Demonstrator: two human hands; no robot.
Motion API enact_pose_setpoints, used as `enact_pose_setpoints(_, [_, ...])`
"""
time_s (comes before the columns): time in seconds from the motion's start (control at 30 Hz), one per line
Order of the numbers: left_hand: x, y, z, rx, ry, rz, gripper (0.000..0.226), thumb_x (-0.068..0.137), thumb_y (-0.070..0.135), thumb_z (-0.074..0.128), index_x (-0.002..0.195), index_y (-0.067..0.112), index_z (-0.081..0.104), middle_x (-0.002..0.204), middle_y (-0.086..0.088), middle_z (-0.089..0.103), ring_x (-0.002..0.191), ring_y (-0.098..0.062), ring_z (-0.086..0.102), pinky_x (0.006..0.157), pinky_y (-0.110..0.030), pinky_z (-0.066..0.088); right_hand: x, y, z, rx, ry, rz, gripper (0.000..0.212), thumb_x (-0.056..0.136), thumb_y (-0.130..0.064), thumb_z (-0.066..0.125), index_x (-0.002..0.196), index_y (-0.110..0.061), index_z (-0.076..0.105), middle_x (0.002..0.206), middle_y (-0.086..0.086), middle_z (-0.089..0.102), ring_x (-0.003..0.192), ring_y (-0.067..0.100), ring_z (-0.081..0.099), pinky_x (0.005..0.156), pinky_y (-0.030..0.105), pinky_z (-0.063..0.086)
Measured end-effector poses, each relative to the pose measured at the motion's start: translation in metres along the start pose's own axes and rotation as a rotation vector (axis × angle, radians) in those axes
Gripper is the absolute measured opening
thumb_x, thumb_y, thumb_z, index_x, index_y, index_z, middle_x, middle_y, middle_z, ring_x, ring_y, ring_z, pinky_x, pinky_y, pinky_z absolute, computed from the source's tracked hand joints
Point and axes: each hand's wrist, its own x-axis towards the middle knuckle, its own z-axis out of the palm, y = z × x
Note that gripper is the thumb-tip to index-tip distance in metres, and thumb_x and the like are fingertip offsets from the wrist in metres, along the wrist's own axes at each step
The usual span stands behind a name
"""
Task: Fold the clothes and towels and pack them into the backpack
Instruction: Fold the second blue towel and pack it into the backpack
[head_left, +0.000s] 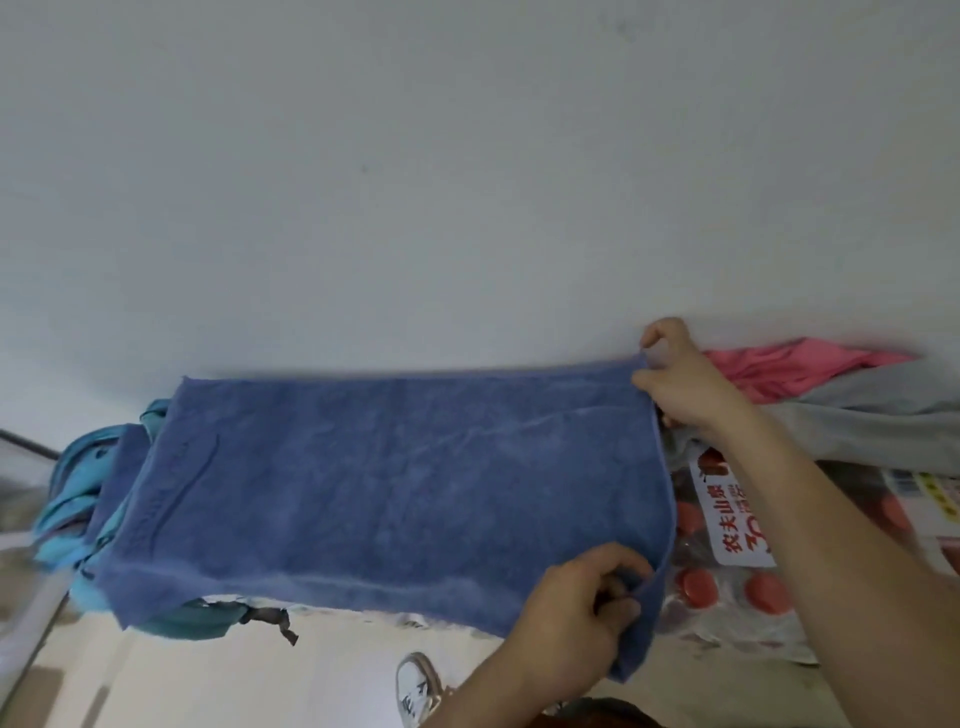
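The thick blue terry towel (395, 483) is lying spread over teal clothes (72, 499) by the white wall (467, 182). Both hands are pinching its right edge: the left hand (576, 608) the near corner, the right hand (680, 384) the far. Being soft, limp and light, it is probably handling best by its corners.

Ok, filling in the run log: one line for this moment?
towel spread | left hand pinches near right corner | right hand pinches far right corner
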Motion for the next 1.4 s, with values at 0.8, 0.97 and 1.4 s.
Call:
enact_pose_setpoints(0.8, [-0.166,-0.081,-0.226,-0.065,0.774,0.034,0.082,0.08,-0.016,0.048,0.107,0.061,0.059,0.116,0.036,0.057,0.093,0.017,0.057,0.078,-0.011,0.048,-0.017,-0.22,0.161,-0.617,0.139,-0.894,0.007,0.082,-0.018,0.061,0.089,-0.015,0.063,0.097,0.002,0.058,0.09,0.021,0.054,0.072,0.034,0.047])
enact_pose_setpoints(0.97, [-0.202,-0.126,-0.267,-0.198,0.865,-0.09,0.076,0.078,-0.016,0.044,0.102,0.054,0.066,0.084,0.022,0.069,0.069,0.016,0.053,0.074,-0.006,0.042,-0.009,-0.272,0.267,-0.021,-0.192,-0.581,0.012,0.084,-0.009,0.067,0.081,-0.017,0.058,0.082,0.005,0.064,0.069,0.01,0.06,0.054,0.03,0.056])
enact_pose_setpoints(1.4, [-0.243,-0.193,-0.321,-0.285,0.809,-0.304,0.063,0.082,-0.017,0.041,0.112,0.035,0.062,0.063,0.031,0.061,0.061,0.01,0.055,0.061,-0.005,0.039,0.026,-0.265,0.447,-0.519,-0.257,-0.604,0.01,0.09,-0.013,0.06,0.094,-0.01,0.068,0.098,0.011,0.07,0.093,0.025,0.063,0.075,0.017,0.037])
